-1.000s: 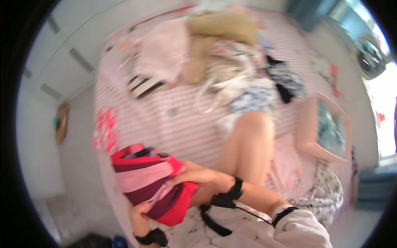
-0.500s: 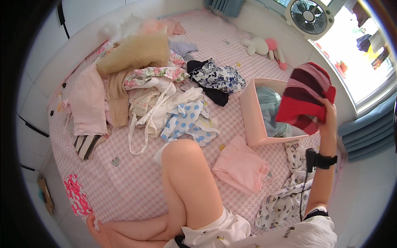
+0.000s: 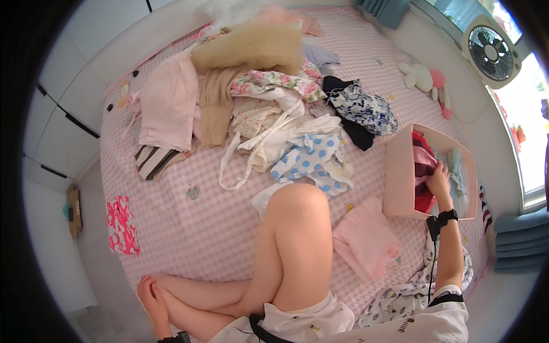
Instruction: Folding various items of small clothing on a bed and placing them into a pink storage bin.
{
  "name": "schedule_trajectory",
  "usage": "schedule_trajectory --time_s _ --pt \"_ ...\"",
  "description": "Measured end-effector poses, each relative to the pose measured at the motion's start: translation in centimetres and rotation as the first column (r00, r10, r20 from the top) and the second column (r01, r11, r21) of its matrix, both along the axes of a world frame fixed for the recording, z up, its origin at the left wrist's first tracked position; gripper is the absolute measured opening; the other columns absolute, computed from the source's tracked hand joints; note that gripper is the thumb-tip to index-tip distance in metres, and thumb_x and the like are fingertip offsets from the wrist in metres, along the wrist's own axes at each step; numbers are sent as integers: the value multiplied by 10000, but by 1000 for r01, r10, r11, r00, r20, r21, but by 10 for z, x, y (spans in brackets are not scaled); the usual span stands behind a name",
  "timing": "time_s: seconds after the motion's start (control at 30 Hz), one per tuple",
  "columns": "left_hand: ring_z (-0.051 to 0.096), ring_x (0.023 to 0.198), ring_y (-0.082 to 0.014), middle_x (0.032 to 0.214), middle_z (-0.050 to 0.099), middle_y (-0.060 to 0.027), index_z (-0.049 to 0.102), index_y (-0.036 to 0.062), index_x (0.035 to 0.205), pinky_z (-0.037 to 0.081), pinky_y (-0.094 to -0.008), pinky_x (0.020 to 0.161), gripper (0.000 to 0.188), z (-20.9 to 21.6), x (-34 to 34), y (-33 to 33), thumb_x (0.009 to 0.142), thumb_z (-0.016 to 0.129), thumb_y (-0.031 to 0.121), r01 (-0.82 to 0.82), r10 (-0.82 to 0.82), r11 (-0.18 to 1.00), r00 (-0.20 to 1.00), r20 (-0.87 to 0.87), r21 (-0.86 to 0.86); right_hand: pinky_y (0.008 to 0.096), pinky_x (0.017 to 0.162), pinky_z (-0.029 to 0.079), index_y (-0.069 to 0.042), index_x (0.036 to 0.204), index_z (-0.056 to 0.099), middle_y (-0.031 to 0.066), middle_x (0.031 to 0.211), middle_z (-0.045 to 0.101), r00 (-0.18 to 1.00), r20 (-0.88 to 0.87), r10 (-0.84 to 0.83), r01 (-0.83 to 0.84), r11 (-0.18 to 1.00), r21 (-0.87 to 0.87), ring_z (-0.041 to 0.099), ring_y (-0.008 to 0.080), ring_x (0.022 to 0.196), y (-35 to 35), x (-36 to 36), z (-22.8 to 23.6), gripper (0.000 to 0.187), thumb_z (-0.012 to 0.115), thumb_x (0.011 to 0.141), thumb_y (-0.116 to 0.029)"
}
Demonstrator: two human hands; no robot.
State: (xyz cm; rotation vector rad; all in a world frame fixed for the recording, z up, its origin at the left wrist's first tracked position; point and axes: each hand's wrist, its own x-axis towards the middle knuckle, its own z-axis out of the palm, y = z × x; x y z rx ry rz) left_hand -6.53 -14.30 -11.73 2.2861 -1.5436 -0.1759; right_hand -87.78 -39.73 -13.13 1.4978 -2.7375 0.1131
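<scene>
My right hand [image 3: 439,182] reaches into the pink box [image 3: 398,174], its fingers closed on a folded garment in red, pink and maroon stripes [image 3: 422,166]. That garment sits along the box's left inner side. Pale blue-green cloth [image 3: 457,171] lies beside it in the box, partly behind my hand. At the lower left, my left hand [image 3: 153,298] rests against my foot with its fingers stretched out, holding no garment. A folded light pink garment [image 3: 366,237] lies between my raised knee and the box.
A heap of clothes spreads across the bed, with a tan garment [image 3: 246,48], a blue-dotted white one [image 3: 311,160] and a blue floral one [image 3: 366,108]. A bright pink patterned cloth [image 3: 122,226] lies near the left edge. A fan [image 3: 490,52] stands by the window.
My right hand has lowered the striped garment from above the box down into it. The whole view has shifted, so the bed and clothes appear farther right. My left hand stays by my foot.
</scene>
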Motion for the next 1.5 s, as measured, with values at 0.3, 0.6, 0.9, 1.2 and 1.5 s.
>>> schedule_trajectory --time_s 0.3,0.6,0.9,1.2,1.5 --pt "517 1043 -319 998 606 -126 563 15 866 352 -409 951 89 -16 2 0 824 486 25 -51 55 995 997 50 -88 493 984 353 -92 1309 417 251 1290 427 764 153 627 -634 773 -3 378 428 1218 -38 -7 -54 544 571 793 -172" --pt "525 1042 -317 995 610 -123 560 25 866 342 -423 956 83 -16 1 -1 817 493 22 -53 55 989 998 13 -135 413 925 408 -18 1084 595 211 1177 563 693 216 688 -718 632 292 505 337 1120 -75 -20 -64 297 528 826 -150" --pt "533 1034 -306 977 613 -115 564 27 859 350 -406 946 78 -16 4 0 813 502 25 -66 67 989 998 5 -136 412 903 426 -88 1165 494 189 1125 567 802 -7 597 -577 772 -265 513 336 1107 -104 185 69 363 562 810 -111" --pt "541 1025 -307 977 620 -119 584 27 848 366 -398 932 83 -18 0 -4 798 517 35 -88 89 986 996 0 -144 402 738 488 -43 1161 504 181 1054 600 784 580 220 -76 962 -263 598 307 911 -152 178 -104 512 724 712 -155" --pt "567 959 -290 908 635 -100 608 45 815 394 -403 885 86 -12 -6 -10 741 578 13 -115 124 978 992 38 -174 291 796 512 -33 1069 567 82 1001 630 -321 791 520 63 846 -530 626 176 922 -78 346 128 252 602 819 -23"
